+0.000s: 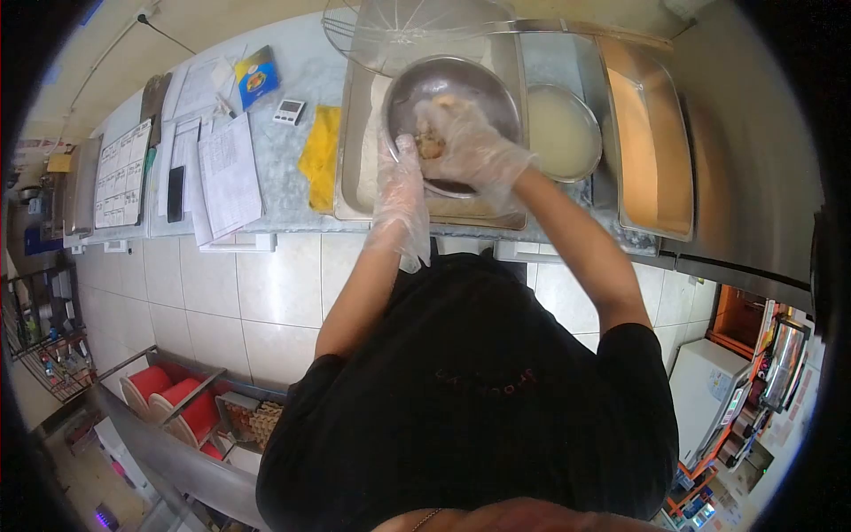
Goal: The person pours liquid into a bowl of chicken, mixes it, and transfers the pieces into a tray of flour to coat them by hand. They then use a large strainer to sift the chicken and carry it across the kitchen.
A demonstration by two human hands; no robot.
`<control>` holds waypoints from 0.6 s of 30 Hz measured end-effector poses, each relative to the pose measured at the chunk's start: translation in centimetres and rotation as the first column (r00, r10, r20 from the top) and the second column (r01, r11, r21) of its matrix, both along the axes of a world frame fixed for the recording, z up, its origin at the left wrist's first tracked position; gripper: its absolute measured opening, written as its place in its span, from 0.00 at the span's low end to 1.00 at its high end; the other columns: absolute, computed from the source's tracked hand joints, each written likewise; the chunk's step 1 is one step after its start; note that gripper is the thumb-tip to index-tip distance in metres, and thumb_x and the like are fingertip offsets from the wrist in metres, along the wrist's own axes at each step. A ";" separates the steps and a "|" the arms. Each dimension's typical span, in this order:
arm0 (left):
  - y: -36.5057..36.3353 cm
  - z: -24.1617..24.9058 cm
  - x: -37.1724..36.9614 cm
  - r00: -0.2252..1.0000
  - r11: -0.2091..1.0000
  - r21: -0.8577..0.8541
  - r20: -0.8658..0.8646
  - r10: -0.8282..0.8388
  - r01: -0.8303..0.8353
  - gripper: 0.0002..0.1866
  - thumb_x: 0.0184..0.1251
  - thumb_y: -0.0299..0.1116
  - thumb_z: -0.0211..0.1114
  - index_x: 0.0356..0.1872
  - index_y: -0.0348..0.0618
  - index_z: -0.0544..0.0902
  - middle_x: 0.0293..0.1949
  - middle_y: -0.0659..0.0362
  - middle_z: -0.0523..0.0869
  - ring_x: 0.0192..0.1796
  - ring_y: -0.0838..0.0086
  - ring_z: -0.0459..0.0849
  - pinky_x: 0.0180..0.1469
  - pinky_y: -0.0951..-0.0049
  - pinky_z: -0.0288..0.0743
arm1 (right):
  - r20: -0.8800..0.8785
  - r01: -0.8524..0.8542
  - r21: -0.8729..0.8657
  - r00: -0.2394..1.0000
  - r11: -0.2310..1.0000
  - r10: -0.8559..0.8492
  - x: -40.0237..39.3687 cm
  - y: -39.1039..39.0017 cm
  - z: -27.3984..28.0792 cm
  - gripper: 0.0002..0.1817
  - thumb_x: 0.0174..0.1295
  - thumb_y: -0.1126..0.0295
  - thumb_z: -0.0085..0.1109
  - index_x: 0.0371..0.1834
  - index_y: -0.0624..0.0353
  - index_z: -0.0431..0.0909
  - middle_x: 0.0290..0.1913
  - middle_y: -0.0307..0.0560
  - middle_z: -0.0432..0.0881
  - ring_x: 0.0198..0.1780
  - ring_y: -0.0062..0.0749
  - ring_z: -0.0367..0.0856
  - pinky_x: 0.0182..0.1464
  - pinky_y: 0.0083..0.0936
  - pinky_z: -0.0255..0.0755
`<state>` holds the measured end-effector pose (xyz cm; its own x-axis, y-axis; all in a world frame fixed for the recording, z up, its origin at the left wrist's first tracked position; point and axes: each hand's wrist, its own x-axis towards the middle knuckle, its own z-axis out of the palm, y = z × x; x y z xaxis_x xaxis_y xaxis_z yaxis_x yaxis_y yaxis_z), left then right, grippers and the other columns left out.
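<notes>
A steel mixing bowl rests tilted over a rectangular metal tray that holds white powder, probably flour. My left hand, in a clear plastic glove, grips the bowl's near-left rim, thumb on top and the other fingers hidden. Inside the bowl is my right hand, also gloved, its fingers curled against a lumpy, pale-brown clump of food. The glove blurs the fingers, and some of the food lies under them.
A round pan of pale, cloudy liquid stands right of the tray, beside a long metal pan with an orange-tan inside. A wire strainer lies across the tray's back. Leftward are a yellow cloth, timer, papers and phone.
</notes>
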<state>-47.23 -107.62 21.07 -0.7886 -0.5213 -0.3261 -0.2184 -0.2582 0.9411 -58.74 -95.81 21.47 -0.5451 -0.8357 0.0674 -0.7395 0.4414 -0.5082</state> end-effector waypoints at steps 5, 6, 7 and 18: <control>-0.1 -1.4 -0.4 0.999 0.998 0.039 0.011 -0.049 0.048 0.32 0.86 0.42 0.51 0.85 0.54 0.55 0.76 0.47 0.70 0.74 0.58 0.71 0.76 0.62 0.65 | -0.074 -0.047 -0.006 0.996 0.999 0.047 1.2 -0.8 -1.9 0.23 0.65 0.67 0.62 0.64 0.58 0.74 0.61 0.60 0.80 0.63 0.60 0.77 0.66 0.45 0.71; -0.1 -1.7 -0.4 0.999 0.998 0.039 0.011 -0.052 0.051 0.32 0.86 0.42 0.51 0.85 0.54 0.55 0.76 0.47 0.70 0.74 0.58 0.71 0.76 0.62 0.65 | -0.092 -0.059 -0.005 0.994 0.998 0.058 1.3 -1.0 -2.3 0.23 0.66 0.67 0.61 0.65 0.58 0.74 0.60 0.60 0.80 0.63 0.60 0.77 0.65 0.45 0.72; -0.1 -1.9 -0.4 0.999 0.999 0.015 -0.016 -0.041 0.041 0.33 0.86 0.43 0.51 0.85 0.54 0.54 0.76 0.48 0.70 0.74 0.58 0.71 0.75 0.61 0.65 | -0.109 -0.071 -0.004 0.992 0.997 0.070 1.5 -0.7 -2.8 0.23 0.67 0.68 0.60 0.65 0.58 0.74 0.60 0.61 0.81 0.62 0.59 0.78 0.65 0.45 0.72; -1.5 1.8 0.3 0.990 0.986 0.110 0.072 0.120 -0.127 0.33 0.86 0.42 0.51 0.86 0.64 0.52 0.77 0.48 0.69 0.74 0.59 0.71 0.74 0.61 0.66 | -0.190 -0.001 -0.042 0.982 0.999 -0.007 -2.0 0.7 -5.3 0.30 0.70 0.70 0.56 0.76 0.60 0.68 0.62 0.65 0.82 0.62 0.59 0.81 0.66 0.44 0.75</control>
